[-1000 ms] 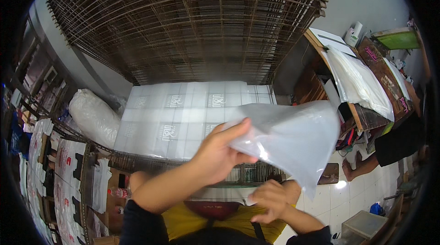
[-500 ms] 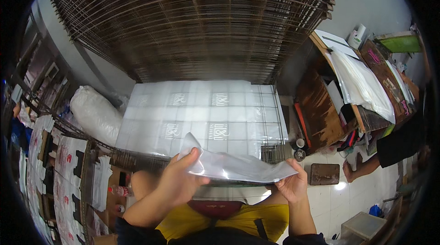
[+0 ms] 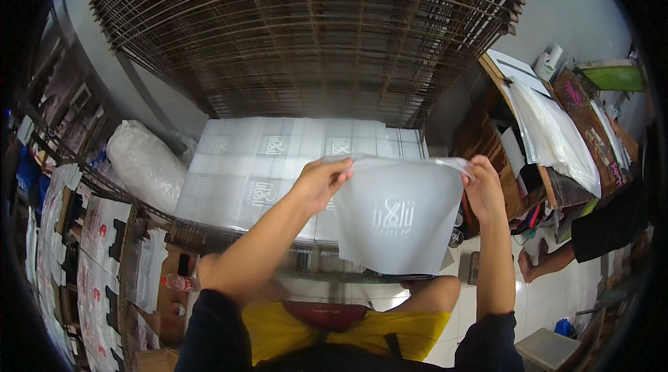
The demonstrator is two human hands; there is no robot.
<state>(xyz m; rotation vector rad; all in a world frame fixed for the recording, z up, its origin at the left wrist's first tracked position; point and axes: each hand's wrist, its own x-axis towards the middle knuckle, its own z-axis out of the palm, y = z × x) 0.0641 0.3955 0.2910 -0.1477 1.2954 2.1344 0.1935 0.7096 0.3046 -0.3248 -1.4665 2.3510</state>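
Observation:
A translucent frosted plastic bag [image 3: 396, 233] with a white printed design hangs spread out in front of me. My left hand [image 3: 323, 181] pinches its upper left corner, and my right hand [image 3: 482, 188] pinches the upper right one. Between the two hands the top edge runs almost straight, while the lower part hangs down. Behind the bag, a wire rack shelf [image 3: 407, 137] bears rows of similar printed plastic bags [image 3: 271, 191] laid flat and overlapping. The bag hides the right front part of that shelf.
Many rusty wire racks [image 3: 306, 38] are stacked above and behind the shelf. At left are a stuffed plastic sack [image 3: 145, 163] and a bottle [image 3: 179, 282]. A wooden cabinet [image 3: 490, 146] with plastic sheets [image 3: 550, 139] stands at right, near another person's bare foot [image 3: 534, 268].
Both hands have risen away from me, and the bag, earlier bunched and folded between them, now hangs spread with its print showing. The right hand has moved slightly right.

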